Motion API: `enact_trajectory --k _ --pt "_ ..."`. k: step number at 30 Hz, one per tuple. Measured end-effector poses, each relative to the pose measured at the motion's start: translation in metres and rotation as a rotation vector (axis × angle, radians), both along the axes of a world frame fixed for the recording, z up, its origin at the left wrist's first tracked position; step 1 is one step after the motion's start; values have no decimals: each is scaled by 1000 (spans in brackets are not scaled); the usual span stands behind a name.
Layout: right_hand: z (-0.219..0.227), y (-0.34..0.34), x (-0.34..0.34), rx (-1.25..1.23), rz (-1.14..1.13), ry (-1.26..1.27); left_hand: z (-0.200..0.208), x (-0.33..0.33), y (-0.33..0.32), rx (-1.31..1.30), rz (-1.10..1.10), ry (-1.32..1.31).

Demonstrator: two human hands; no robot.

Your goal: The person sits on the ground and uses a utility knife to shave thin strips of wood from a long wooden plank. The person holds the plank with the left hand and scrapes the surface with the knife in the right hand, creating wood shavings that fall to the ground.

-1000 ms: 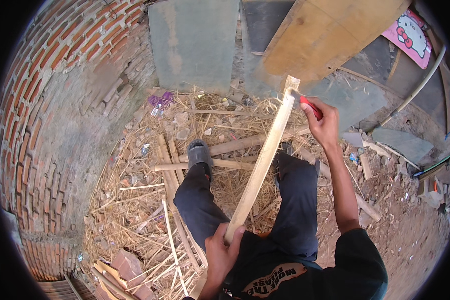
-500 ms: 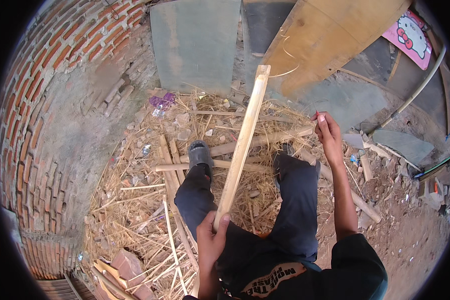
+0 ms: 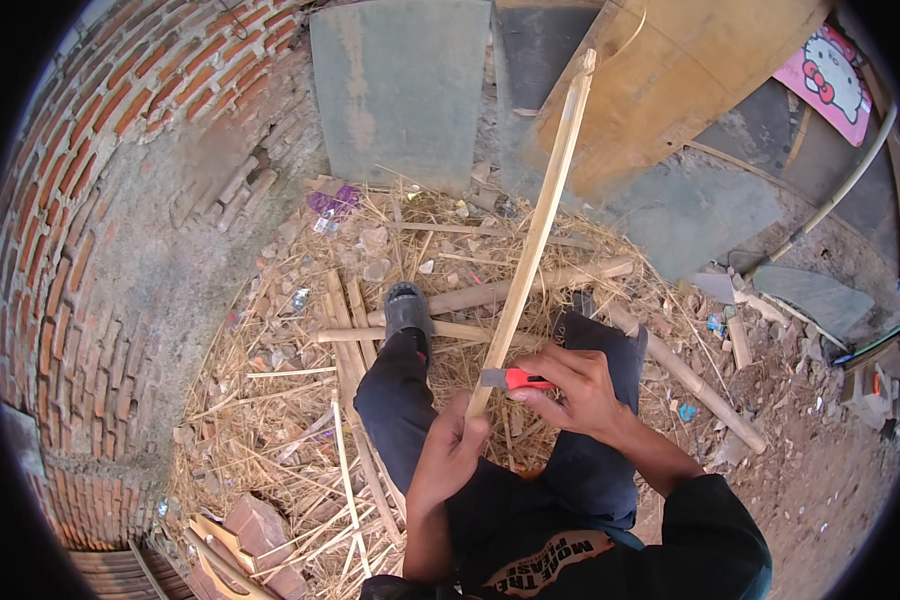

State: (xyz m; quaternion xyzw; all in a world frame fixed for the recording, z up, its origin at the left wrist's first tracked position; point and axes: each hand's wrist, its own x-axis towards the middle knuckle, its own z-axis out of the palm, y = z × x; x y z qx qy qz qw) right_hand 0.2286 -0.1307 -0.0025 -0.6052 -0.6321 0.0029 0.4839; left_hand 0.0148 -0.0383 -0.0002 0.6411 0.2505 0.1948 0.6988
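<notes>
My left hand point(image 3: 452, 450) is closed round the lower end of a long split bamboo strip point(image 3: 537, 240), which slants up and away to the right. In my right hand point(image 3: 578, 390) is a red-handled utility knife point(image 3: 520, 379). Its wide blade lies against the strip just above my left hand. A thin curled shaving point(image 3: 632, 38) hangs off the strip's far end. Both hands are above my lap, between my knees.
Straw-like shavings point(image 3: 270, 440) and rubble cover the ground round my sandalled foot point(image 3: 406, 308). Bamboo poles point(image 3: 705, 392) lie across it. A brick wall point(image 3: 80, 250) rises at left; grey panels point(image 3: 400, 95) and a brown board point(image 3: 660, 90) lean at the back.
My right hand has come from the far right in to the strip, bringing the knife blade against it. The strip has turned edge-on, its far end shifting up and right.
</notes>
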Motion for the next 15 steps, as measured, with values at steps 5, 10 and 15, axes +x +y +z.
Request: enact_trajectory --k 5,10,15 --pt "-8 0 -12 23 49 -13 -5 7 -1 138 -5 -26" --pt "-6 1 -12 7 22 -31 -9 6 -3 170 19 111" --pt "3 1 -9 -2 -3 -109 -7 2 -4 225 44 182"
